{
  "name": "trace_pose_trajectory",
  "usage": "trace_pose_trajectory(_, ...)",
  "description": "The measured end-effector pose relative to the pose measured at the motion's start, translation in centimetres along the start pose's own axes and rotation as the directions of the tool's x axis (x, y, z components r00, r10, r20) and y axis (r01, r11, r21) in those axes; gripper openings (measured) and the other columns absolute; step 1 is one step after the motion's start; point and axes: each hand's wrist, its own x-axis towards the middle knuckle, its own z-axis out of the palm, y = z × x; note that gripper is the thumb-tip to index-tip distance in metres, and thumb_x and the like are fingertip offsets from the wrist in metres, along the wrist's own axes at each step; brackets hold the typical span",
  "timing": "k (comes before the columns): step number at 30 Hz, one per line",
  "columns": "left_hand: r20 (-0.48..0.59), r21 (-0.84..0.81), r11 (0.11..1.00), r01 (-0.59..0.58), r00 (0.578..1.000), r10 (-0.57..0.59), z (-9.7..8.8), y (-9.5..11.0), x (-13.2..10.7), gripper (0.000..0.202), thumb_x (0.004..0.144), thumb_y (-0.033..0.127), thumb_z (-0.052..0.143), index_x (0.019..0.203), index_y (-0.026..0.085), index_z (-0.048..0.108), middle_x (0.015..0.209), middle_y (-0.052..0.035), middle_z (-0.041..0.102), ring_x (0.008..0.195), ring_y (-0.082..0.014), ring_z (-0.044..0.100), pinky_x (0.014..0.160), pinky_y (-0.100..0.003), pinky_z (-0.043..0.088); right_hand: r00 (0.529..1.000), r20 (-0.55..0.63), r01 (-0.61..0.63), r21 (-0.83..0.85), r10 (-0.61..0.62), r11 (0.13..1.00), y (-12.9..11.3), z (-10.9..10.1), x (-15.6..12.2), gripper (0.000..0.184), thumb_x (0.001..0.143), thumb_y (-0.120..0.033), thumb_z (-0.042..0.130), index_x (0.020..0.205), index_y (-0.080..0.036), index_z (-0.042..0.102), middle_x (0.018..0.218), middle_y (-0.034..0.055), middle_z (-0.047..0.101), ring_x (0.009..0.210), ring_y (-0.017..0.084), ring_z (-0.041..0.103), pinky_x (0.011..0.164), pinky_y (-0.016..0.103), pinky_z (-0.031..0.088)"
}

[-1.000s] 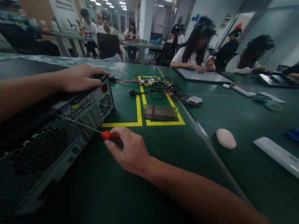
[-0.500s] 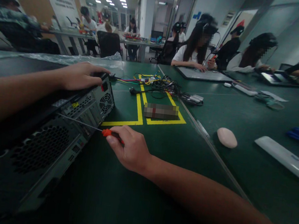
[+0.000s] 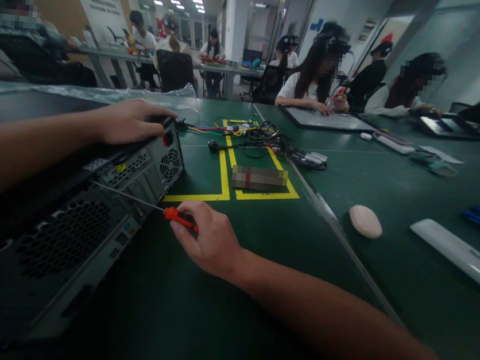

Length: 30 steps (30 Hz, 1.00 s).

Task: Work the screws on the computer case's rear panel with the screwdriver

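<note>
A black desktop computer case [image 3: 145,172] stands at the left, its metal rear panel with vents and ports turned toward the middle of the table. My left hand [image 3: 131,124] lies over the case's top edge near the far corner, fingers stretched out. In my right hand [image 3: 211,237] is a screwdriver [image 3: 175,215] with an orange-red handle, pinched between thumb and fingers. Its long thin shaft points left, and the tip meets the rear panel near the upper edge. Whether a screw sits at the tip is too small to tell.
Beyond the case lies a bundle of cables [image 3: 271,137] across yellow tape [image 3: 225,178] on the green table [image 3: 285,243]. To the right are a pale rounded object [image 3: 365,221] and a long white device [image 3: 457,254]. Across the table a co-worker [image 3: 316,79] sits at a flat panel [image 3: 329,121].
My right hand's fingers have shifted on the screwdriver handle, showing more of it. My left hand and the computer case stay put.
</note>
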Motion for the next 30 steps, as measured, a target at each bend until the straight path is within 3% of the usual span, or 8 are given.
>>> trace_pose_trajectory(8,0.012,-0.016,1.0,-0.022,1.0,0.022,-0.01,0.02,-0.02,0.083,0.089,0.062,0.042,0.153,0.013,0.06,0.138,-0.0175,0.069,0.126,-0.0368,0.064,0.111,-0.048,0.045,1.0,-0.008,0.02,0.009,-0.02,1.0,0.14,-0.02,-0.09,0.027,0.108,-0.039,0.057,0.126,-0.02,0.059,0.119,0.0097,0.074,0.104,0.022,0.074,0.09,0.035,0.059)
trace_pose_trajectory(15,0.014,-0.011,1.0,-0.004,1.0,0.004,0.01,-0.04,0.03,0.081,0.087,0.061,0.043,0.153,0.017,0.061,0.135,-0.0131,0.07,0.123,-0.035,0.065,0.109,-0.045,0.046,1.0,-0.005,0.008,0.013,-0.008,1.0,0.13,0.04,-0.03,0.027,0.106,-0.038,0.059,0.127,-0.02,0.059,0.119,0.0089,0.074,0.105,0.021,0.073,0.092,0.036,0.058)
trace_pose_trajectory(30,-0.001,-0.022,1.0,-0.012,1.0,0.012,-0.07,0.15,-0.03,0.082,0.086,0.06,0.046,0.153,0.015,0.061,0.139,-0.0168,0.069,0.127,-0.0389,0.063,0.111,-0.05,0.045,1.0,-0.021,0.016,0.005,-0.016,1.0,-0.01,-0.18,-0.07,0.029,0.108,-0.041,0.056,0.126,-0.019,0.06,0.117,0.009,0.075,0.101,0.021,0.074,0.088,0.035,0.058)
